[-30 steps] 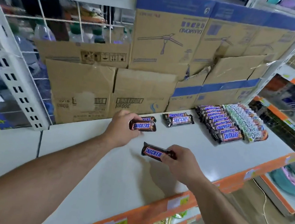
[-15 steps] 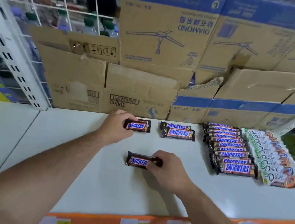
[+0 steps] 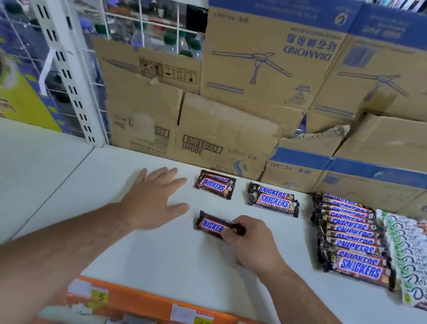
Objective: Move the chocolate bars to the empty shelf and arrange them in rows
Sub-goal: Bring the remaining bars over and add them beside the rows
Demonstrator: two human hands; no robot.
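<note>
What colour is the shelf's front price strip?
Orange, with white and yellow tags on the price strip; seen in the head view.

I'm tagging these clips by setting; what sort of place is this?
Most likely a small shop: price labels on the orange shelf edge, rows of Snickers bars and Dove bars.

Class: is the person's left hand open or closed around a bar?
Open: the left hand hovers empty, fingers spread, beside the bars.

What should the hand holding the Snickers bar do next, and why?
Probably slide the Snickers bar in the right hand back toward the left pair of bars by the cardboard. That short row has bare shelf just in front of it, and the left hand is open and holds nothing.
</note>
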